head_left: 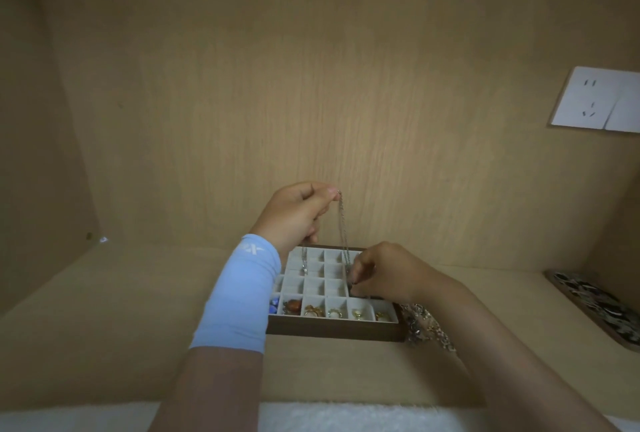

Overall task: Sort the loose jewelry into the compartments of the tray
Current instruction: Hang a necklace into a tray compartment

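A wooden jewelry tray (332, 329) with pale square compartments sits on the shelf. Its front row holds rings, an amber piece and a blue piece. My left hand (294, 213) is raised above the tray's back edge and pinches the top of a thin silver chain necklace (342, 223), which hangs down in a loop. My right hand (377, 274) hovers over the tray's right side and pinches the chain's lower end, a small dark pendant, just above a compartment. A heap of loose jewelry (424, 326) lies on the shelf right of the tray, partly hidden by my right forearm.
A dark patterned tray (595, 303) lies at the far right of the shelf. A white wall socket (599, 99) is on the back panel at upper right. White fluffy cloth (329, 417) runs along the shelf's front edge. Wooden walls close in the left and back.
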A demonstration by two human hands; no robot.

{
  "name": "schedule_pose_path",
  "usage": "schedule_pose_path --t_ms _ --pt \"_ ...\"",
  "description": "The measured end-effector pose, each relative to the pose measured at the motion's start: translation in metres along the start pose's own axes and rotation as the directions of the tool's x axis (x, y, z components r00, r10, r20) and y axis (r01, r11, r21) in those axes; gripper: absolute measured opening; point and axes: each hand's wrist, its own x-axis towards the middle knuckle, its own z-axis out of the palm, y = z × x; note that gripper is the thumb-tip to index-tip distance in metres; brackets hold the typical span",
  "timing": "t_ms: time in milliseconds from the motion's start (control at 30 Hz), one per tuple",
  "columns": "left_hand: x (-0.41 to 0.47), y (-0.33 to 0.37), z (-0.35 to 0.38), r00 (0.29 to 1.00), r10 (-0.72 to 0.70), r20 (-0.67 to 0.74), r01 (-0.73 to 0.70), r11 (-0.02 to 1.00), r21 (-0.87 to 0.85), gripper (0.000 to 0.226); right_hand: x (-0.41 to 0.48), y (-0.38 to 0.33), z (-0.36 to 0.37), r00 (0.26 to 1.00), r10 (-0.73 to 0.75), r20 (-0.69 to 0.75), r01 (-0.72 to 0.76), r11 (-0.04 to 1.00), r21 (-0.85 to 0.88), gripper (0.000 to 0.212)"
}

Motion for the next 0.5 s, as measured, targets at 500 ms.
schedule_pose_path --t_ms 500 --pt "0.002 -0.014 0.015 0.991 -0.059 0.124 -0.001 0.899 0.437 0.013 -0.001 -0.014 -0.023 0.980 -0.053 -0.191 0.125 0.915 0.384 0.020"
